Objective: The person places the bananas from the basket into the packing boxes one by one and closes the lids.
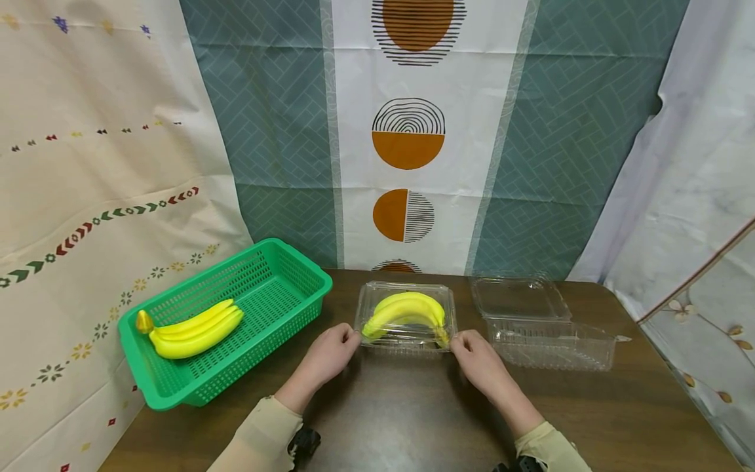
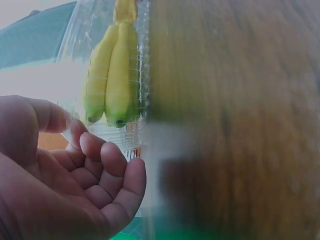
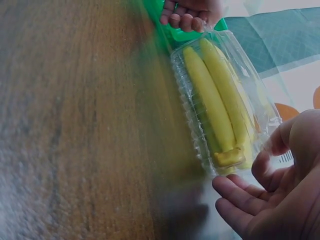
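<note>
A closed clear plastic clamshell container (image 1: 407, 346) sits on the table with a bunch of yellow bananas (image 1: 407, 307) inside, greenish at the tips. My left hand (image 1: 331, 353) pinches its front left corner between thumb and index finger, the other fingers loosely curled, as the left wrist view shows. At the front right corner, my right hand (image 1: 480, 359) pinches the edge the same way. In the right wrist view the banana stem (image 3: 230, 157) lies at the end near my right hand. Whether the lid is fully latched cannot be seen.
On the left stands a green plastic basket (image 1: 295, 322) holding another bunch of bananas (image 1: 197, 331). A second clear clamshell (image 1: 551, 344) lies with its lid raised at the back right. Patterned curtains (image 1: 277, 131) hang behind the brown table (image 1: 401, 419).
</note>
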The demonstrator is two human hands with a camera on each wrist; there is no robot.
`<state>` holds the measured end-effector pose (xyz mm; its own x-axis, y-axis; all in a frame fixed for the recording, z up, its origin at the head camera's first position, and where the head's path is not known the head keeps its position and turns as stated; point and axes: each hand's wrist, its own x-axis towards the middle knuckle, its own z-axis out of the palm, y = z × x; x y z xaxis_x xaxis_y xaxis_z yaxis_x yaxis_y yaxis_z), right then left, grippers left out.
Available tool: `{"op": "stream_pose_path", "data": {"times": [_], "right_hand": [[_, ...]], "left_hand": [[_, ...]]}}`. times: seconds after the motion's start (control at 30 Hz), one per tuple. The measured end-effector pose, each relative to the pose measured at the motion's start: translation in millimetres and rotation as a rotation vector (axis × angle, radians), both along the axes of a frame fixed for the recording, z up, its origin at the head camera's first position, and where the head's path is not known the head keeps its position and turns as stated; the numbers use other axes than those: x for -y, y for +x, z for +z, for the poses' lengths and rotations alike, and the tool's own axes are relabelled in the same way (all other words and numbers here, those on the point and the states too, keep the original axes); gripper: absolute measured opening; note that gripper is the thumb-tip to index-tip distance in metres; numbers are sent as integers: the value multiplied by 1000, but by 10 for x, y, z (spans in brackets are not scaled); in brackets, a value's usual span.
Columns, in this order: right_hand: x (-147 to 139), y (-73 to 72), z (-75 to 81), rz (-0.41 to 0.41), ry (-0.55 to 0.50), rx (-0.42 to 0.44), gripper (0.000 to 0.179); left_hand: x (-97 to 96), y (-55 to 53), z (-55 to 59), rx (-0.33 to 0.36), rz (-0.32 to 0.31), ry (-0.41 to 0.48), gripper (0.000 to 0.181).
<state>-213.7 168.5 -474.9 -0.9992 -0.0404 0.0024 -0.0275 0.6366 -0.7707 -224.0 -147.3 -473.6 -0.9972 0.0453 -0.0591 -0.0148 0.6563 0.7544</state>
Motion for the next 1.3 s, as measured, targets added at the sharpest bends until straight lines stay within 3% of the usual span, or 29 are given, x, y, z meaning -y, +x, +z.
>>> {"op": "stream_pose_path", "data": {"times": [0.87, 1.3], "right_hand": [[9, 2, -15, 25, 4, -44, 31], [-8, 4, -15, 9, 64, 1, 30]], "left_hand": [[12, 6, -13, -26, -11, 9, 27], [23, 23, 20, -43, 1, -20, 20]]}}
